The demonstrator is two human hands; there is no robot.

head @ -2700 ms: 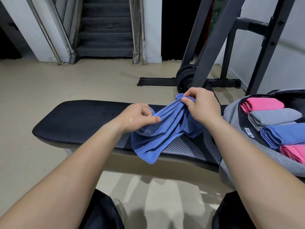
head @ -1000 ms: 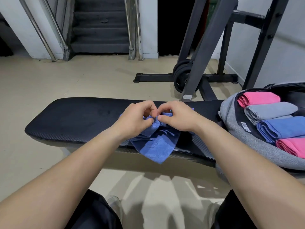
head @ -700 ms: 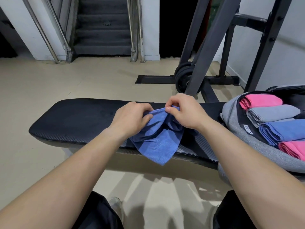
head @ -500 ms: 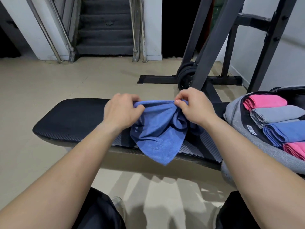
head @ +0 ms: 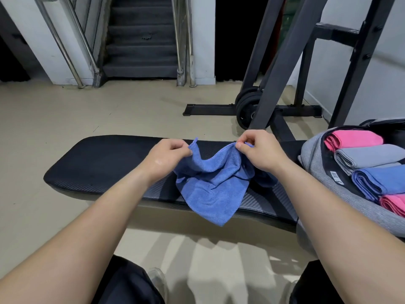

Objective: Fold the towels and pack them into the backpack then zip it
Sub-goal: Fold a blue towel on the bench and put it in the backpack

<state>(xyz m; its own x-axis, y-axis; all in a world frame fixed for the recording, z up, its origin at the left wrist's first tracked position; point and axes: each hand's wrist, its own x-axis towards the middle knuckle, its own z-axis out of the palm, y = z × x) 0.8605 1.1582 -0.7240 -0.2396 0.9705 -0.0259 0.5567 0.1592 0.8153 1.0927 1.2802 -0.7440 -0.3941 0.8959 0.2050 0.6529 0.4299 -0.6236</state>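
A blue towel (head: 210, 189) hangs slack over the black padded bench (head: 105, 163), its lower corner dropping past the bench's near edge. My left hand (head: 168, 156) pinches one upper corner and my right hand (head: 256, 152) pinches the other, held apart above the bench. At the right, an open grey backpack (head: 315, 163) lies on the bench end. Inside it sit folded towels: pink (head: 355, 139), grey (head: 368, 156), blue (head: 381, 181) and another pink (head: 394, 205).
A black squat rack (head: 282, 62) with weight plates (head: 247, 108) stands behind the bench on the right. A dark staircase (head: 140, 40) with steel railings rises at the back. Beige floor lies around the bench. My knees show at the bottom.
My hands were close together, bunching the towel. They have since drawn apart, each with a corner, spreading the towel's upper edge wider over the bench.
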